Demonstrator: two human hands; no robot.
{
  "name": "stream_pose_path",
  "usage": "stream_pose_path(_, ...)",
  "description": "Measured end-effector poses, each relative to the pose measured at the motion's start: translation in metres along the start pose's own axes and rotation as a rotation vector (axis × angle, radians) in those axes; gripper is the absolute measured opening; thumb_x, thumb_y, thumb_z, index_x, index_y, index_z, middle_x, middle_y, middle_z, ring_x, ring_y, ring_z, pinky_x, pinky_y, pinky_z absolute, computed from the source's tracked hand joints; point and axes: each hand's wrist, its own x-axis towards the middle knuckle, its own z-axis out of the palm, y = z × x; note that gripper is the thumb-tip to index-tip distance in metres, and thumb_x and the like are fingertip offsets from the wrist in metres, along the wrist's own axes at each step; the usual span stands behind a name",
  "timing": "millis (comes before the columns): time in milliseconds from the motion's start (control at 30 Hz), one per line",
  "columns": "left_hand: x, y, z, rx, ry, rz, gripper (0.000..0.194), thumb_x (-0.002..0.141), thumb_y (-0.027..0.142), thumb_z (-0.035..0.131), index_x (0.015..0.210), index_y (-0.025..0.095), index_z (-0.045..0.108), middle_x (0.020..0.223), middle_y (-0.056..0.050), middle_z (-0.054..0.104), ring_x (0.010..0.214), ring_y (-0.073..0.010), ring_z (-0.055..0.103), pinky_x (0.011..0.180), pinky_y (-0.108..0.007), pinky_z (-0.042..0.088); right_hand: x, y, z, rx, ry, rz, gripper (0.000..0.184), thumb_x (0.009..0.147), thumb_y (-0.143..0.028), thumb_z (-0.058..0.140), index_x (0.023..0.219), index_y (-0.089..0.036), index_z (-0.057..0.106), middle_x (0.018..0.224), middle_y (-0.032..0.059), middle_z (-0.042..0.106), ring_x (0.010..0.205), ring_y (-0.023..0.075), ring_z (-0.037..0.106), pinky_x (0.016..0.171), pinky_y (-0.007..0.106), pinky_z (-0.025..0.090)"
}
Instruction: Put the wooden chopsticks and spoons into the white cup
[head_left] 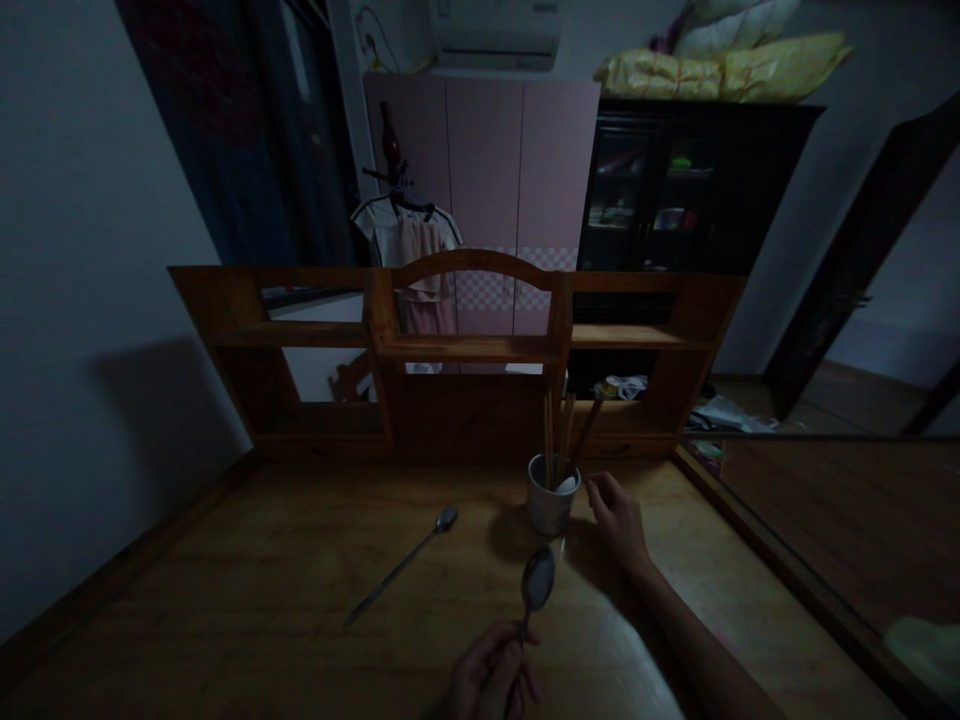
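Note:
Near the front of the desk, my left hand (499,672) grips a metal spoon (538,580) by its handle, with the bowl pointing up and away from me. My right hand (619,518) is just right of a whitish cup (551,508), its fingers loosely bent toward the rim, and I see nothing held in it. Several chopsticks (559,440) stand in the cup, with a pale rounded utensil end (566,485) low beside them. A second, long-handled spoon (405,562) lies flat on the wooden desk, left of the cup.
A wooden shelf unit (469,348) rises along the desk's back edge. The wall (90,300) borders the desk on the left, and a raised wooden edge (780,560) runs along its right. Farther back stand a pink wardrobe (484,170) and a dark cabinet (697,180).

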Motion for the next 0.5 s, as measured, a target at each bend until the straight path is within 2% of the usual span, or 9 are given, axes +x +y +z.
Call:
stream_pose_path(200, -0.002, 0.007, -0.005, 0.024, -0.018, 0.016, 0.047, 0.064, 0.055, 0.074, 0.083, 0.012, 0.07, 0.049, -0.002, 0.063, 0.032, -0.0021, 0.033, 0.036, -0.015, 0.018, 0.004, 0.0, -0.004, 0.029, 0.057, 0.031, 0.03, 0.09, -0.044, 0.05, 0.085, -0.017, 0.064, 0.068, 0.0019, 0.061, 0.062, 0.0169, 0.056, 0.057, 0.025, 0.041)
stream_pose_path(333, 0.001, 0.007, -0.009, 0.029, -0.103, -0.001, 0.049, 0.062, 0.058, 0.073, 0.079, 0.012, 0.069, 0.047, -0.002, 0.063, 0.03, -0.002, 0.03, 0.036, -0.017, 0.016, 0.018, -0.002, -0.026, 0.051, 0.176, 0.073, 0.036, 0.088, -0.048, 0.05, 0.088, -0.015, 0.064, 0.07, 0.0028, 0.061, 0.062, 0.017, 0.055, 0.056, 0.026, 0.042)
stream_pose_path(400, 0.003, 0.004, -0.011, 0.025, -0.127, 0.003, 0.049, 0.062, 0.058, 0.073, 0.077, 0.012, 0.069, 0.046, -0.002, 0.063, 0.03, -0.0021, 0.029, 0.036, -0.017, 0.015, 0.022, -0.013, -0.042, 0.074, 0.256, 0.088, 0.038, 0.088, -0.05, 0.049, 0.093, -0.015, 0.063, 0.072, 0.0028, 0.06, 0.061, 0.0161, 0.053, 0.054, 0.025, 0.041)
stream_pose_path(500, 0.004, -0.005, -0.011, -0.004, -0.101, 0.033, 0.047, 0.063, 0.057, 0.074, 0.076, 0.012, 0.07, 0.045, -0.003, 0.063, 0.033, -0.0039, 0.036, 0.038, -0.017, 0.018, 0.014, -0.052, -0.06, 0.194, 0.34, 0.11, 0.033, 0.088, -0.047, 0.054, 0.095, -0.016, 0.063, 0.065, -0.0016, 0.052, 0.053, 0.0119, 0.045, 0.048, 0.022, 0.035)
